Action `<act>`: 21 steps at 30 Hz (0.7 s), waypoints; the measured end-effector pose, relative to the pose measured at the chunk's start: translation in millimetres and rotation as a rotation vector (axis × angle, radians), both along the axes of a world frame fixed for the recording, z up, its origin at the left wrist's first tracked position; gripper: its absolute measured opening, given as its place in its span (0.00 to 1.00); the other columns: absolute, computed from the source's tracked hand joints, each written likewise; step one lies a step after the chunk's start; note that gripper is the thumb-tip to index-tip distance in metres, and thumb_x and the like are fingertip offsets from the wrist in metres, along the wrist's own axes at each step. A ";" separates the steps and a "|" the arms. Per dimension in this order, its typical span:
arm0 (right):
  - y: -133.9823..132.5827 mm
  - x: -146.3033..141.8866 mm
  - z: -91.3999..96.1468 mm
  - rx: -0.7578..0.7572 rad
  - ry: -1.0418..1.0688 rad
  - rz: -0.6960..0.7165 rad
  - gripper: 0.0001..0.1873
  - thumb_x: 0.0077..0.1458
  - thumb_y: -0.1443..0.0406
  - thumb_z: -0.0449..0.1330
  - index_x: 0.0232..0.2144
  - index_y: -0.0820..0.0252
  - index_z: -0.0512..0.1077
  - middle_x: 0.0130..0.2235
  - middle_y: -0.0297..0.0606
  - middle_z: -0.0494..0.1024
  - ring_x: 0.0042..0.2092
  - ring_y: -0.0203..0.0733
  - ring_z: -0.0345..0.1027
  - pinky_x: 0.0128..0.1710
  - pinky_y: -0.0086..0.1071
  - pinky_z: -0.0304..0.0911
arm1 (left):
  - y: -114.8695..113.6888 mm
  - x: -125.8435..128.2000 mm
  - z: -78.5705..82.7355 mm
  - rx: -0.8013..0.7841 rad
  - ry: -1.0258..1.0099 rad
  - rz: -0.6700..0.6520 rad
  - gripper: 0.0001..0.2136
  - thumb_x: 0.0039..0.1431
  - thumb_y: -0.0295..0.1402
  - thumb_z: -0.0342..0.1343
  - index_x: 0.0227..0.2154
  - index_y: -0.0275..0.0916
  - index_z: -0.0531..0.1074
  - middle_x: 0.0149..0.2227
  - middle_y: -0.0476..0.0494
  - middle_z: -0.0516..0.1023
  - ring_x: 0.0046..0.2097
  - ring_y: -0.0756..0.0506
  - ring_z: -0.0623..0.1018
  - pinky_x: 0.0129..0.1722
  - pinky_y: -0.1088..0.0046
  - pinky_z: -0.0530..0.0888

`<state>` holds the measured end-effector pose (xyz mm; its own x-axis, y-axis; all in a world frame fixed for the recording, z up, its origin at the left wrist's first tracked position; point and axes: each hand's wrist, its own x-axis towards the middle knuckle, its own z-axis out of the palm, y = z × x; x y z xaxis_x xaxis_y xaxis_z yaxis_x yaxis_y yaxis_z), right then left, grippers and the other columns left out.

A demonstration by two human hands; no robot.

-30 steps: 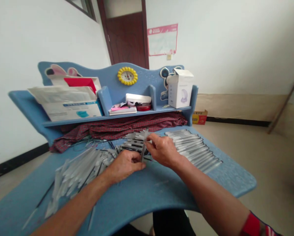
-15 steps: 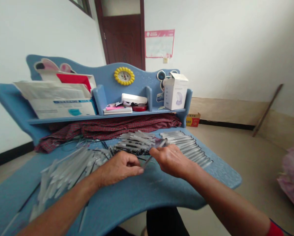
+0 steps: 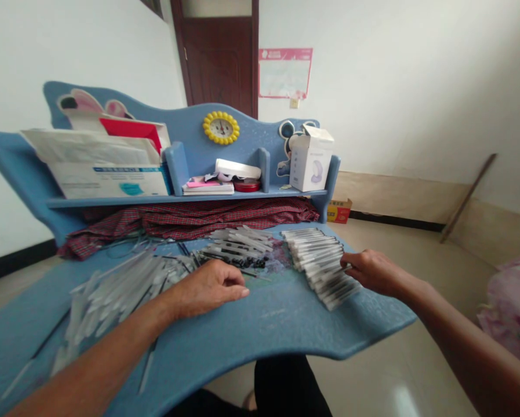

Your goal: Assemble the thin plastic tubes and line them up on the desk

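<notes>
My right hand (image 3: 370, 270) pinches the end of a pen (image 3: 331, 272) at the right side of a neat row of pens (image 3: 314, 249). That pen is smeared by motion and lies over the others, so I cannot tell it cleanly from them. On the blue table (image 3: 242, 324), my left hand (image 3: 218, 288) rests with fingers loosely bent and thumb held apart, nothing visible in it. Behind it lies a bunch of clear tubes (image 3: 242, 240) with black parts (image 3: 251, 262) at their near ends. Left of that hand spreads a heap of translucent pen barrels (image 3: 116, 292).
A checked red cloth (image 3: 207, 219) is bunched under the shelf (image 3: 146, 200). On the shelf stand a mask box (image 3: 112, 179), a white carton (image 3: 312, 159) and booklets (image 3: 210, 189). Thin dark refills (image 3: 46, 341) lie at the left. The table's curved edge (image 3: 294, 354) is near my legs.
My right hand has carried a pen from beside my left hand rightward to the row of pens. My left hand no longer touches that pen and stays nearly in place.
</notes>
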<state>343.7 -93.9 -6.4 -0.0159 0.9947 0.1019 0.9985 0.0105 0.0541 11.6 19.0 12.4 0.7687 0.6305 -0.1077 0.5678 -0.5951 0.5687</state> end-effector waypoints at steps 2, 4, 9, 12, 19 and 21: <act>-3.0 0.6 -3.1 -0.019 0.033 0.004 0.10 0.54 0.67 0.51 0.36 0.56 0.71 0.30 0.40 0.77 0.32 0.40 0.70 0.29 0.28 0.52 | -0.2 0.3 -0.6 -0.001 0.015 -0.013 0.13 0.51 0.39 0.51 0.27 0.35 0.74 0.25 0.50 0.72 0.29 0.49 0.71 0.27 0.78 0.62; -5.2 0.1 -5.2 -0.043 0.054 0.005 0.10 0.54 0.66 0.51 0.36 0.56 0.71 0.30 0.40 0.77 0.32 0.40 0.70 0.29 0.28 0.52 | 0.1 0.7 -1.2 0.002 0.028 -0.027 0.12 0.51 0.38 0.50 0.26 0.35 0.73 0.24 0.51 0.70 0.28 0.49 0.70 0.27 0.79 0.61; -7.5 -4.2 -6.8 -0.089 0.060 0.011 0.12 0.54 0.67 0.50 0.37 0.56 0.71 0.31 0.39 0.77 0.33 0.39 0.70 0.30 0.28 0.53 | 0.7 1.4 -3.9 0.031 0.051 -0.038 0.11 0.51 0.37 0.50 0.24 0.34 0.71 0.22 0.52 0.65 0.26 0.51 0.67 0.25 0.79 0.58; -6.9 -6.6 -7.4 -0.107 0.059 0.002 0.13 0.54 0.67 0.50 0.38 0.56 0.72 0.33 0.40 0.77 0.34 0.40 0.70 0.31 0.28 0.54 | 0.4 1.1 -5.4 0.044 0.071 -0.048 0.11 0.51 0.36 0.50 0.24 0.34 0.71 0.22 0.52 0.66 0.26 0.51 0.67 0.25 0.79 0.58; -6.9 -1.2 -15.6 -0.080 0.057 0.045 0.13 0.53 0.67 0.51 0.39 0.55 0.72 0.33 0.39 0.78 0.35 0.41 0.72 0.32 0.28 0.58 | 4.5 -4.8 -3.9 0.077 0.063 -0.047 0.11 0.52 0.37 0.50 0.28 0.35 0.74 0.24 0.51 0.70 0.28 0.51 0.69 0.26 0.79 0.60; -9.5 4.2 -23.6 -0.051 0.050 0.058 0.13 0.53 0.66 0.51 0.38 0.55 0.73 0.31 0.39 0.79 0.33 0.42 0.73 0.30 0.29 0.59 | 4.5 -9.3 0.9 0.095 0.068 -0.028 0.12 0.52 0.37 0.50 0.30 0.34 0.74 0.25 0.50 0.71 0.28 0.50 0.70 0.26 0.79 0.61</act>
